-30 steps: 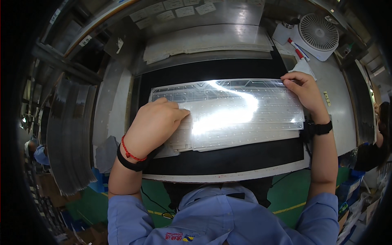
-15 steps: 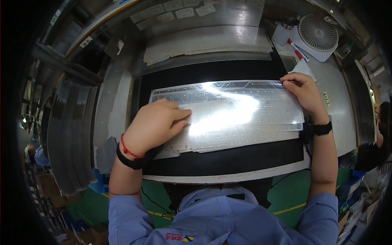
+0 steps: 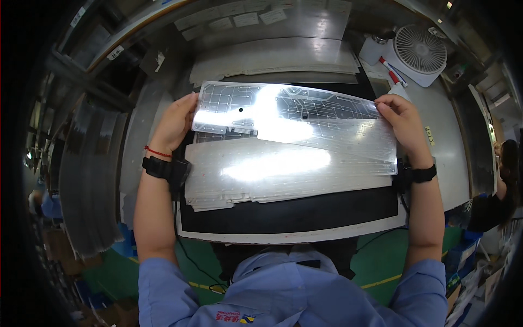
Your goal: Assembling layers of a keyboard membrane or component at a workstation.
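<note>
A thin clear sheet printed with circuit lines (image 3: 229,103) is raised between my two hands, tilted and shiny with glare. My left hand (image 3: 177,122) pinches its left end. At the far right corner, the thumb and fingers of my right hand (image 3: 400,117) close on the edge. Beneath it lies a stack of similar translucent sheets (image 3: 210,174), slightly fanned, on a black mat (image 3: 294,215). The stack's upper right part is partly covered by the raised sheet.
Another pile of pale sheets (image 3: 272,57) lies at the back of the bench. A white fan (image 3: 420,49), a bottle (image 3: 373,50) and a red-and-white marker (image 3: 392,73) are at the back right. Tall stacks of dark sheets (image 3: 90,174) stand at the left.
My left hand has moved left and away from me, from over the stack to the sheet's left end. That end has lifted off the stack; my right hand stays at its corner.
</note>
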`<action>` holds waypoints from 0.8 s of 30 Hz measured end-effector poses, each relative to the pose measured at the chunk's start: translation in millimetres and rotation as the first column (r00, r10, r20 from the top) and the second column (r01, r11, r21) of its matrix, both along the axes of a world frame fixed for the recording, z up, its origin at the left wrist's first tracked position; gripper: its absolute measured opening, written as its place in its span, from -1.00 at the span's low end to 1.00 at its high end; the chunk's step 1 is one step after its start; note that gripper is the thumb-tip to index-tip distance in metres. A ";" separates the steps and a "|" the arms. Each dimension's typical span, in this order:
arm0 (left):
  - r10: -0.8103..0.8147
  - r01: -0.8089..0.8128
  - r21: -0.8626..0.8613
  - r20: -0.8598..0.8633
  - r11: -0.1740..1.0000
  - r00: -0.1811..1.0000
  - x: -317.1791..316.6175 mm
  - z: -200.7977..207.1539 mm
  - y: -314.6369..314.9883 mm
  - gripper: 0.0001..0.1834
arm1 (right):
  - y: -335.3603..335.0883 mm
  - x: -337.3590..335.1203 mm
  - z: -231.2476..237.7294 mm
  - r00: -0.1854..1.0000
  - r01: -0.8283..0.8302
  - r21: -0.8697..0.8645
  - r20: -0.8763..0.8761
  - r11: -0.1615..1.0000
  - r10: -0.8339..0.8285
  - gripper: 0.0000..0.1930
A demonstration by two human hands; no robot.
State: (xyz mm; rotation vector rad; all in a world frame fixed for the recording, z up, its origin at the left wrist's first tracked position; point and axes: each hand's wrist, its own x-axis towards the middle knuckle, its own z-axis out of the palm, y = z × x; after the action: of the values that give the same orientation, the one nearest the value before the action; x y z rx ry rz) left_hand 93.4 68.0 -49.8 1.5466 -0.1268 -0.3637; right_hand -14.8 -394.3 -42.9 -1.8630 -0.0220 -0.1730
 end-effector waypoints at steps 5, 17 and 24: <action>-0.086 0.082 0.097 0.045 0.992 0.995 9.0 -15.0 10.9 -0.73 | -4.3 2.2 -3.0 0.999 0.017 -0.014 -0.044 1.000 -0.018 -0.84; -0.022 0.022 -0.006 0.017 1.000 1.000 13.5 -18.0 16.1 -0.75 | -10.0 3.9 -3.8 0.992 0.094 0.121 -0.095 0.988 -0.083 -0.69; 0.009 0.000 -0.180 0.052 0.984 0.999 22.6 -23.4 28.9 -0.67 | 2.2 3.5 0.7 0.989 0.131 0.149 -0.086 0.980 -0.119 -0.60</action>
State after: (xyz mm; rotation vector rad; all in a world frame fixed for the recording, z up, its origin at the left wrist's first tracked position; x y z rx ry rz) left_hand 116.0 96.9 -73.2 1.3777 -0.1922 -0.2996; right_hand -11.3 -392.0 -42.1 -1.7157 0.1579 -0.1851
